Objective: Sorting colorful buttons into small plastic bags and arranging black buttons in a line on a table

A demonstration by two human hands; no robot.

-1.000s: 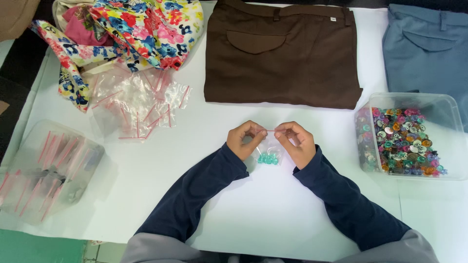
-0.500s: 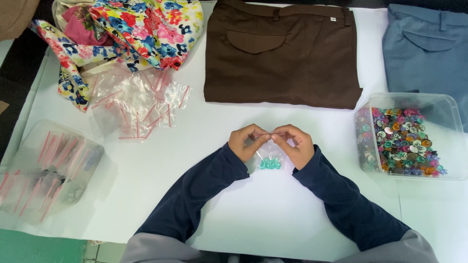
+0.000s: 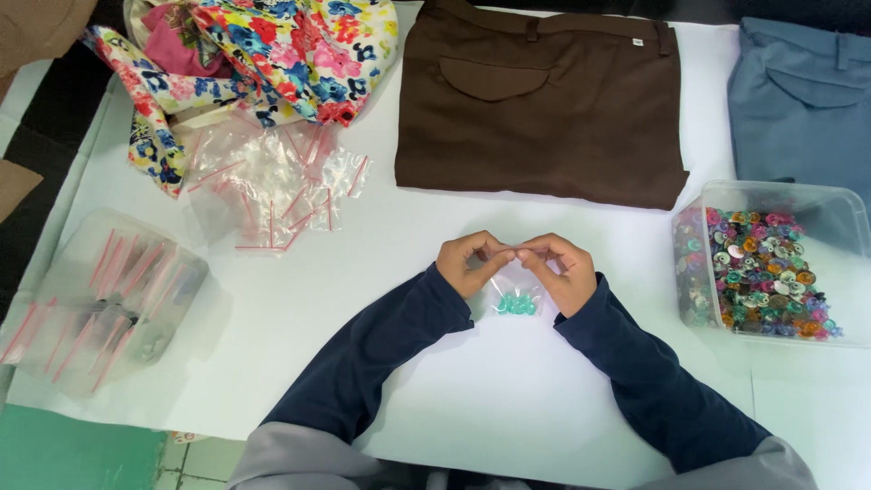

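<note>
Centre frame: left hand [image 3: 467, 265] and right hand [image 3: 564, 272] pinch shut on the small clear bag [image 3: 516, 298], teal beads [image 3: 515, 306] hanging just below the fingertips.

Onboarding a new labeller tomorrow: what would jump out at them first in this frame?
At centre, the left hand and right hand pinch the top edge of a small clear plastic bag of green beads above the white table. At the right edge sits a clear plastic tub of multicoloured buttons. At the far side lie folded brown trousers, with a bright floral cloth and a heap of empty clear bags at upper left.
</note>
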